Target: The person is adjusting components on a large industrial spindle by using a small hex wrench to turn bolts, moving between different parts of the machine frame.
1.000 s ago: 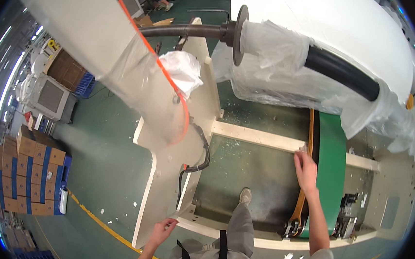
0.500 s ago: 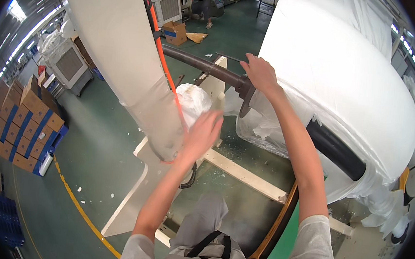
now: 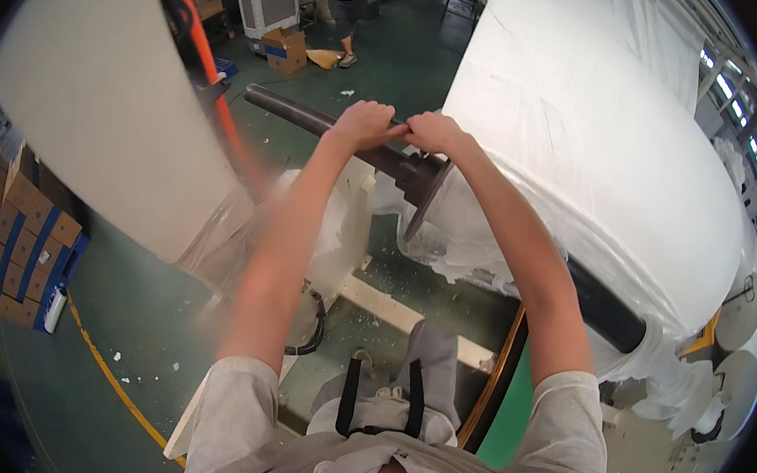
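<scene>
My left hand (image 3: 366, 127) and my right hand (image 3: 435, 133) are closed side by side above a dark steel shaft (image 3: 286, 109). Both appear wrapped round a thin dark rod, mostly hidden by the fingers. Just below my right hand, a collar (image 3: 414, 175) with a round flange (image 3: 427, 201) sits on the shaft. Beyond the flange is a huge white roll (image 3: 583, 119), its loose clear film (image 3: 460, 221) hanging around the end.
A tall pale machine column (image 3: 114, 100) with an orange strip (image 3: 200, 36) rises at left. Cream frame beams (image 3: 417, 315) cross low in front of me. Stacked cartons (image 3: 18, 244) stand far left. Another person (image 3: 348, 3) is at the back, near an open carton (image 3: 285, 49).
My left hand has moved up and forward to join the right at the rod. My right hand has shifted left in view and closed more. The view has shifted too.
</scene>
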Demonstrator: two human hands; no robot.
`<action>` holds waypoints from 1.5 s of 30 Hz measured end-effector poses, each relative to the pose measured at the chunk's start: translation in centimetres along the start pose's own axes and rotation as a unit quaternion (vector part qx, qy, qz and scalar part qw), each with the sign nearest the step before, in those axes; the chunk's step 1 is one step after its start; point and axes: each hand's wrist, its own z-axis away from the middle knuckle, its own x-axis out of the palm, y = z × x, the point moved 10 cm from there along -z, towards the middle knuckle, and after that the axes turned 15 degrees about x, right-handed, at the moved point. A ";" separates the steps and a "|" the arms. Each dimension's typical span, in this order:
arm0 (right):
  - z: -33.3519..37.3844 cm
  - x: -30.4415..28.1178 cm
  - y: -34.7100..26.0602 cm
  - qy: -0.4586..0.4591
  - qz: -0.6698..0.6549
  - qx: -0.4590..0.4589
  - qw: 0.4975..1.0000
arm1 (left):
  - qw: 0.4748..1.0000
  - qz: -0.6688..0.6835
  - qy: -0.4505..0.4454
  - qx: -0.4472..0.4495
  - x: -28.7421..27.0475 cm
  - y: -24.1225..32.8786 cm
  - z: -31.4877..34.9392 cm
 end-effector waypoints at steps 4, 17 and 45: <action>-0.2 -0.2 -0.7 -0.026 -0.056 -0.052 0.997 | 0.999 0.016 -0.036 -0.005 -0.3 -1.5 0.4; 0.0 -0.6 0.9 -0.092 -0.001 -0.023 0.995 | 0.989 -0.081 -0.125 -0.020 -0.4 -1.5 0.5; 2.6 -2.5 -0.8 0.007 -0.248 -0.147 0.957 | 0.989 -0.029 -0.064 -0.132 -1.7 -0.1 5.8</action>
